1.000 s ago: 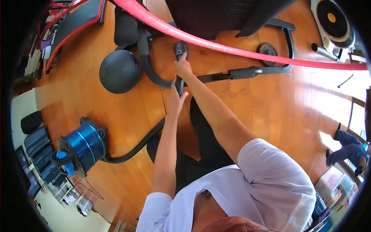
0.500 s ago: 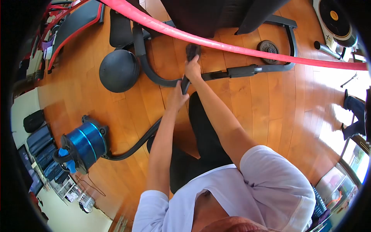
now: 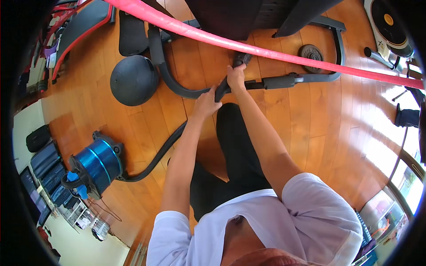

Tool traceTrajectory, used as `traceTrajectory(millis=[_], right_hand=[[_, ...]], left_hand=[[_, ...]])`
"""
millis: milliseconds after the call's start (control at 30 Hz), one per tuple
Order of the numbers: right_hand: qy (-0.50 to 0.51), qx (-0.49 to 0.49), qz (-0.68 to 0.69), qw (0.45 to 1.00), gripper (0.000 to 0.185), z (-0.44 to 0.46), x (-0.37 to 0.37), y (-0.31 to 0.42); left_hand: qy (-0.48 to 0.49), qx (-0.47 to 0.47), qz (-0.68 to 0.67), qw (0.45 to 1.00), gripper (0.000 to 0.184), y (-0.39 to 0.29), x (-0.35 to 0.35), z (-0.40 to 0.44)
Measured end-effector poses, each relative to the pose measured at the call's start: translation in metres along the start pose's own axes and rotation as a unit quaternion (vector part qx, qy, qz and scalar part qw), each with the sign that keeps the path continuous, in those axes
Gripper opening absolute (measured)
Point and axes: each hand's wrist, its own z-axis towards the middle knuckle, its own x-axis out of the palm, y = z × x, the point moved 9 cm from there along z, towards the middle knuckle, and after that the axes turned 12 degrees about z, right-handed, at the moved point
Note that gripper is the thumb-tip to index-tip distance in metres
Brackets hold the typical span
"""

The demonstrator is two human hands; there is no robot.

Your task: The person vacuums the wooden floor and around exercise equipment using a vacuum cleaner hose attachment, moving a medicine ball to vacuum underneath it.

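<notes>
My left hand is closed around the black vacuum cleaner hose near its front end. Further forward, my right hand grips the same hose close to its dark nozzle. The nozzle points away from me, over the wooden floor just inside the black frame bar of an exercise machine. From my left hand the hose curves back to a blue canister vacuum cleaner on the floor at the left.
A pink band stretches across the view above the nozzle. A black ball lies beside the frame, and a weight plate rests inside it. A bench stands far left. At the right edge shows another person's leg.
Both my hands and the nozzle have shifted to the right, the right hand most. The other person's legs at the right have moved.
</notes>
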Motion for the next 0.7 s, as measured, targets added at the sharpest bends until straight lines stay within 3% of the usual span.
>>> traceTrajectory(millis=[100, 233, 333, 400, 433, 533, 700], right_hand=[[-0.005, -0.025, -0.038, 0.999, 0.081, -0.026, -0.017, 0.025], [0.012, -0.030, -0.127, 0.991, 0.086, -0.048, -0.038, -0.012], [-0.033, -0.081, -0.126, 0.988, 0.082, -0.046, -0.030, -0.009], [0.007, -0.059, -0.084, 0.995, 0.080, -0.041, -0.013, 0.011], [0.015, -0.109, -0.136, 0.985, 0.079, 0.001, 0.001, -0.013], [0.032, -0.097, -0.137, 0.985, 0.080, -0.014, 0.011, 0.013], [0.084, -0.052, -0.120, 0.988, 0.084, -0.050, 0.011, -0.019]], left_hand=[[0.038, -0.014, -0.020, 0.999, 0.066, -0.019, 0.001, -0.009], [0.093, -0.031, -0.011, 0.995, 0.064, -0.016, 0.036, -0.044], [0.053, -0.014, -0.070, 0.996, 0.064, 0.007, 0.055, -0.035], [0.027, -0.014, -0.045, 0.999, 0.062, 0.010, 0.034, -0.017], [0.010, -0.014, -0.032, 0.999, 0.062, 0.008, 0.019, -0.010], [0.018, -0.059, -0.037, 0.997, 0.061, -0.001, -0.012, -0.017], [0.032, -0.085, -0.031, 0.995, 0.060, 0.010, 0.020, -0.060]])
